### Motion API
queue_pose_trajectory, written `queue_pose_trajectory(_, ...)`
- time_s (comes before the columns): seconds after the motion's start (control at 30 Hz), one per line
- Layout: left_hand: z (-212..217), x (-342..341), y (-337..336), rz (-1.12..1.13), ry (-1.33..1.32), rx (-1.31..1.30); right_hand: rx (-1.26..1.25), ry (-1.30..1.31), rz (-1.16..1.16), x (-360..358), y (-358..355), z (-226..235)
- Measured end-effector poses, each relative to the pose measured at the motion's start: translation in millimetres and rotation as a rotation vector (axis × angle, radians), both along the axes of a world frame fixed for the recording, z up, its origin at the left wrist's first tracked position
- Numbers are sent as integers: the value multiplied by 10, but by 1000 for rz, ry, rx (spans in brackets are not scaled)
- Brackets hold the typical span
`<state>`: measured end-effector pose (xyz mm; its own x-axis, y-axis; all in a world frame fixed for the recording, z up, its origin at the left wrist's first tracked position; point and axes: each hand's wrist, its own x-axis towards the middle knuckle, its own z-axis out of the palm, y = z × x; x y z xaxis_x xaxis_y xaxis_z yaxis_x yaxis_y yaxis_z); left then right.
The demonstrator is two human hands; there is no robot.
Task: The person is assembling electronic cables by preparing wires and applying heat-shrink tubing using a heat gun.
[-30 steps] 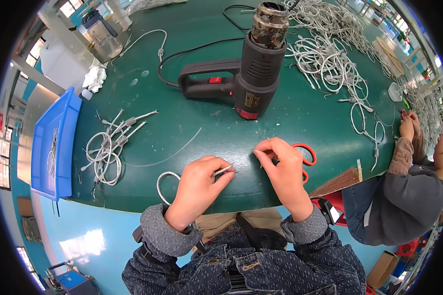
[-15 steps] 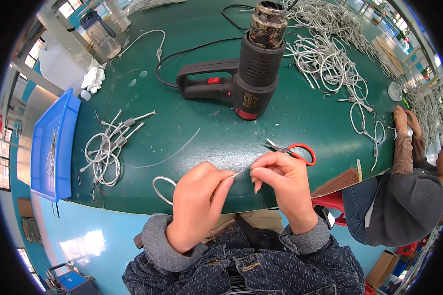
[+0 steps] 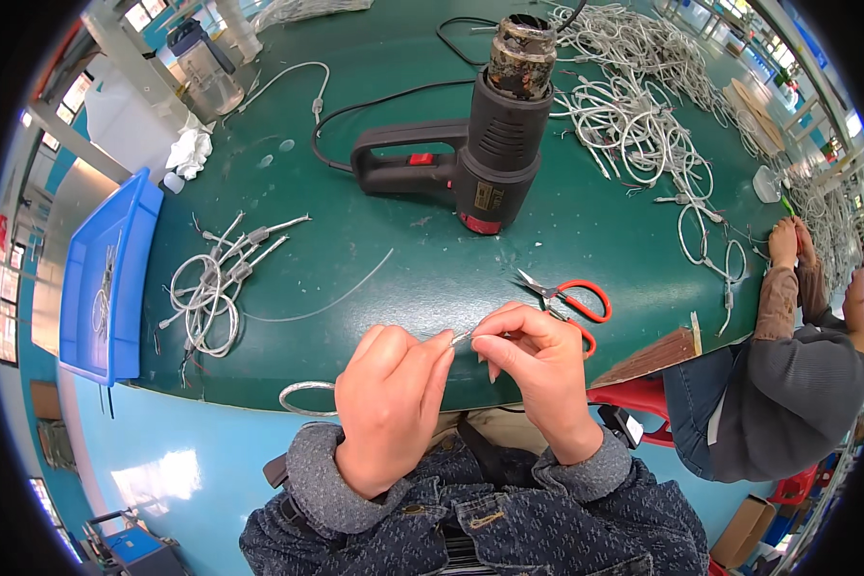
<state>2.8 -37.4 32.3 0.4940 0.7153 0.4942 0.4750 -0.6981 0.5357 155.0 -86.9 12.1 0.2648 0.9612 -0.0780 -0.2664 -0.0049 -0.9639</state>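
Between my two hands, just above the table's front edge, is the thin end of a white cable (image 3: 309, 388). My left hand (image 3: 391, 394) is closed in a pinch on that cable, whose loop shows beside the wrist. With thumb and forefinger together, my right hand (image 3: 538, 370) pinches the fine wire tip (image 3: 462, 337) sticking out of the left fingers. Red-handled scissors (image 3: 574, 300) lie slightly spread on the table just beyond my right hand. A small bundle of white cables (image 3: 211, 288) with grey connectors lies to the left.
A black heat gun (image 3: 494, 154) stands on the green table (image 3: 355, 221), its metal nozzle upward. At the left edge is a blue tray (image 3: 130, 288). Tangled white cables (image 3: 643, 125) pile up at the far right. A co-worker (image 3: 787, 403) sits on the right, hands on cables.
My right hand has moved left to meet the left fingertips at the wire tip. The scissors' second handle has come into sight. The cable loop by my left wrist has shifted down.
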Motion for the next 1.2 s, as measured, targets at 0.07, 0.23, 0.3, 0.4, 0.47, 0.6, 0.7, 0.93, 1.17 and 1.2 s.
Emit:
queue_pose_trajectory(0.07,-2,-1,-8,-6,-18,-6,-8,-24,6,-13,-1,3)
queue_pose_trajectory(0.23,-14,-9,-34,2,-100,-78,119,-239,-44,-67,5,-12)
queue_pose_trajectory(0.3,-7,-15,-50,5,-128,-108,270,-466,-109,-82,23,-42)
queue_pose_trajectory(0.4,0,-10,-49,6,-181,-170,571,-915,-245,-94,37,-52)
queue_pose_trajectory(0.47,-18,-6,-37,30,-202,-165,518,-824,-279,-112,12,-33)
queue_pose_trajectory(0.6,-29,-36,-21,43,-221,-145,227,-330,-204,-78,-12,54)
queue_pose_trajectory(0.7,-33,-36,-22,38,-228,-155,59,-11,-151,-59,-14,55)
queue_pose_trajectory(0.93,-23,-62,5,-22,-245,-256,-51,370,-82,-23,-15,47)
queue_pose_trajectory(1.17,55,-40,-32,-13,-278,-193,-10,300,-9,-106,-56,58)
queue_pose_trajectory(1.2,49,-33,-36,-14,-280,-196,-12,299,-11,-114,-58,59)
